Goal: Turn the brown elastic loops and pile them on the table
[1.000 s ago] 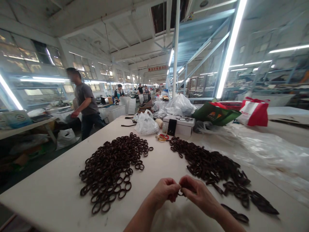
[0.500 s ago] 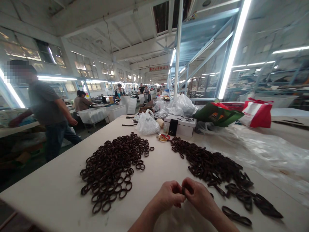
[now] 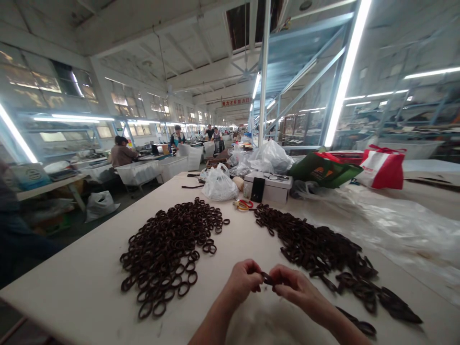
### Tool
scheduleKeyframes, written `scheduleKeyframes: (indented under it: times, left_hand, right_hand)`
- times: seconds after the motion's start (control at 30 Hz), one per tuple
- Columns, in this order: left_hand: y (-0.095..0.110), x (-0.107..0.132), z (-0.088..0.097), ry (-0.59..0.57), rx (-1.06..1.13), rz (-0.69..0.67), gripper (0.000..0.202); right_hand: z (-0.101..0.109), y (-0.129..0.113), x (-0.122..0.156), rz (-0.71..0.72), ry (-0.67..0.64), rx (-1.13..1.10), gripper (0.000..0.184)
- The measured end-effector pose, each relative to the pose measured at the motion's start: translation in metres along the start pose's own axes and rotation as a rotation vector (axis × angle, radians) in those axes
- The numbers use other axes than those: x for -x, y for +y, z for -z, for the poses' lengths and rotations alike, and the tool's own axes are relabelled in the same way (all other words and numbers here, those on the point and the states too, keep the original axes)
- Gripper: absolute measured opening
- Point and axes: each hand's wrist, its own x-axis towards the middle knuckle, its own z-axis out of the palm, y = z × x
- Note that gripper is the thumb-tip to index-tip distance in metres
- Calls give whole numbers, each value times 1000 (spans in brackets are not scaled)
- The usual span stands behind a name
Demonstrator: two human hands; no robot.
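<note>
Between my two hands, above the front of the table, is a small dark brown loop (image 3: 266,278). My left hand (image 3: 246,279) pinches its left end, and my right hand (image 3: 292,283) grips the right end with thumb and fingers. Left of my hands spreads a pile of round dark brown rings (image 3: 168,239), some lying singly along its near edge. To the right lies a long heap of flattened dark brown loops (image 3: 312,242). A few flat loops (image 3: 359,323) rest beside my right forearm, which partly hides them.
Orange-handled scissors (image 3: 244,205) lie behind the piles. Beyond are a white plastic bag (image 3: 220,183), a black phone (image 3: 258,189) against a white box (image 3: 273,189), a green bag (image 3: 323,170) and a red-and-white bag (image 3: 384,167). Clear plastic sheeting (image 3: 402,225) covers the right side. Other people work farther back.
My hands have moved slightly apart, and the loop between them now shows. A person walking at the left has moved almost out of view.
</note>
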Motion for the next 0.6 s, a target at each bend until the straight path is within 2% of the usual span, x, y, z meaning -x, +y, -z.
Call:
scheduleKeyframes:
  times: [0.1, 0.23, 0.33, 0.43, 0.6]
  left_hand:
    - [1, 2, 2, 6, 4, -66, 16]
    - [-8, 3, -1, -15, -3, -112, 15]
    - [-19, 1, -7, -49, -18, -128, 15]
    - [-26, -1, -13, -61, -15, -112, 14]
    - [-23, 3, -24, 24, -82, -112, 13]
  right_hand:
    - [-4, -5, 1, 108, 12, 92, 9]
    - [-14, 2, -2, 197, 138, 336, 11]
    - [-21, 11, -3, 152, 262, 532, 8]
    - [-25, 13, -3, 70, 341, 630, 8]
    - [-29, 12, -6, -19, 420, 577, 5]
